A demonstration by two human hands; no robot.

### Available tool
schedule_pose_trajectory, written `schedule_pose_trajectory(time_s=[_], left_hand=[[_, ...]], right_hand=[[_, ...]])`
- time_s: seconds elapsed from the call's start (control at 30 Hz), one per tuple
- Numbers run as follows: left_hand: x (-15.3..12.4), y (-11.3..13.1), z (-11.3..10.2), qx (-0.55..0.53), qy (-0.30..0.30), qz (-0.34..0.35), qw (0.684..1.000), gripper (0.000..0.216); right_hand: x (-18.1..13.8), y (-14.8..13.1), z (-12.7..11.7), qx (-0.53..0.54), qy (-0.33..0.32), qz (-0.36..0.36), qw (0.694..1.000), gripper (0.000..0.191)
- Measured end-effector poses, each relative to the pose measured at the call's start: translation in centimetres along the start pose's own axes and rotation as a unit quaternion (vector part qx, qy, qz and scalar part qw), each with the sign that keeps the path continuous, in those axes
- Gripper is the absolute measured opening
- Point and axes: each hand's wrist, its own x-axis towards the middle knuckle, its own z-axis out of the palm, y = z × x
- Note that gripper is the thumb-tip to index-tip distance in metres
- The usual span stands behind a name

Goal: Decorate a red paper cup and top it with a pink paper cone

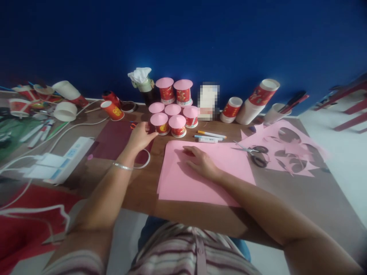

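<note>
My left hand (141, 136) reaches toward a cluster of small red paper cups with pink paper tops (173, 120), its fingers touching or nearly touching the front-left cup (159, 123). The fingers are loosely curled and I cannot see anything held. My right hand (200, 161) lies flat, fingers stretched, on a stack of pink paper sheets (200, 179) on the brown table (143, 187). Two more pink-topped cups (174, 91) stand behind the cluster, by the blue wall.
Scissors (256, 154) lie on cut pink paper scraps (286, 149) at the right. Markers (210, 136) lie above the sheet. A white power strip (67, 158) with cables sits left. More cups (252, 101) and clutter (43, 101) line the back. A dark red sheet (113, 141) lies under my left wrist.
</note>
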Motion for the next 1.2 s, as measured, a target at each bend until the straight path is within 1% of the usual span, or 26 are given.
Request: schedule_pose_trajectory(time_s=[0.07, 0.1, 0.13, 0.17, 0.2, 0.27, 0.33, 0.4, 0.47, 0.53, 0.57, 0.6, 0.63, 0.7, 0.73, 0.77, 0.8, 0.83, 0.9, 1.0, 1.1, 1.2], left_hand=[[-1.9, 1.1, -0.4, 0.053, 0.082, 0.026, 0.995, 0.025], [-3.1, 2.0, -0.3, 0.065, 0.112, 0.049, 0.990, 0.020], [-4.2, 3.0, -0.1, 0.063, 0.120, 0.085, 0.987, 0.021], [-5.3, 4.2, 0.3, 0.057, 0.106, 0.127, 0.985, 0.030], [-6.2, 5.5, 0.9, 0.048, 0.074, 0.169, 0.982, 0.038], [-7.7, 8.0, 2.2, 0.017, -0.010, 0.245, 0.969, 0.046], [-8.4, 10.1, 3.6, -0.032, -0.073, 0.277, 0.958, 0.048], [-8.6, 11.6, 4.7, -0.074, -0.114, 0.265, 0.955, 0.049], [-8.4, 12.6, 5.7, -0.119, -0.137, 0.254, 0.950, 0.043], [-8.1, 13.2, 6.7, -0.153, -0.164, 0.270, 0.936, 0.033], [-7.9, 13.5, 7.4, -0.159, -0.180, 0.290, 0.927, 0.027], [-7.7, 13.7, 8.0, -0.155, -0.192, 0.312, 0.918, 0.026], [-7.6, 13.9, 8.8, -0.135, -0.200, 0.333, 0.911, 0.035], [-7.4, 14.2, 10.2, -0.076, -0.228, 0.363, 0.900, 0.056], [-7.4, 14.3, 10.9, -0.049, -0.240, 0.367, 0.897, 0.063], [-7.4, 14.4, 11.5, -0.023, -0.251, 0.370, 0.894, 0.067], [-7.4, 14.5, 12.0, -0.001, -0.261, 0.373, 0.890, 0.070], [-7.6, 14.4, 12.5, 0.016, -0.266, 0.377, 0.887, 0.073], [-7.9, 14.1, 13.1, 0.043, -0.274, 0.382, 0.882, 0.077], [-8.5, 12.9, 13.5, 0.072, -0.283, 0.382, 0.877, 0.079], [-9.0, 11.4, 13.3, 0.077, -0.268, 0.396, 0.875, 0.078], [-9.3, 10.2, 12.7, 0.083, -0.258, 0.402, 0.875, 0.079]], right_hand=[[0.1, 0.0, 0.0, -0.008, 0.008, -0.014, 1.000, 0.040], [0.2, -0.1, 0.0, -0.012, 0.015, -0.018, 1.000, 0.035], [0.2, -0.1, 0.0, -0.015, 0.021, -0.019, 0.999, 0.030], [0.3, -0.1, 0.0, -0.016, 0.024, -0.018, 0.999, 0.027], [0.3, -0.1, 0.0, -0.019, 0.027, -0.014, 0.999, 0.024], [0.3, -0.1, -0.1, -0.037, 0.031, -0.006, 0.999, 0.019], [0.1, 0.0, -0.5, -0.065, 0.034, -0.003, 0.997, 0.018], [-0.1, 0.1, -1.8, -0.092, 0.045, -0.003, 0.995, 0.018], [-0.3, 0.4, -4.2, -0.112, 0.063, -0.002, 0.992, 0.017], [-0.2, 0.6, -7.9, -0.141, 0.099, -0.001, 0.985, 0.016], [-0.1, 0.6, -10.0, -0.167, 0.137, -0.003, 0.976, 0.015], [0.1, 0.7, -12.2, -0.223, 0.206, -0.010, 0.953, 0.017], [0.4, 0.8, -14.3, -0.266, 0.268, -0.014, 0.926, 0.019], [1.2, 1.1, -17.9, -0.283, 0.322, -0.015, 0.903, 0.025], [1.6, 1.4, -19.1, -0.292, 0.350, -0.011, 0.890, 0.026], [2.0, 1.7, -19.8, -0.298, 0.357, -0.010, 0.885, 0.026], [2.3, 2.1, -20.1, -0.303, 0.350, -0.011, 0.886, 0.025], [2.6, 2.5, -20.0, -0.309, 0.337, -0.011, 0.889, 0.024], [2.8, 3.2, -18.7, -0.320, 0.298, -0.004, 0.899, 0.022], [2.6, 4.0, -15.3, -0.329, 0.243, 0.004, 0.913, 0.024], [1.9, 4.3, -11.8, -0.334, 0.150, -0.028, 0.930, 0.025], [1.3, 4.2, -9.3, -0.331, 0.102, -0.049, 0.937, 0.025]])
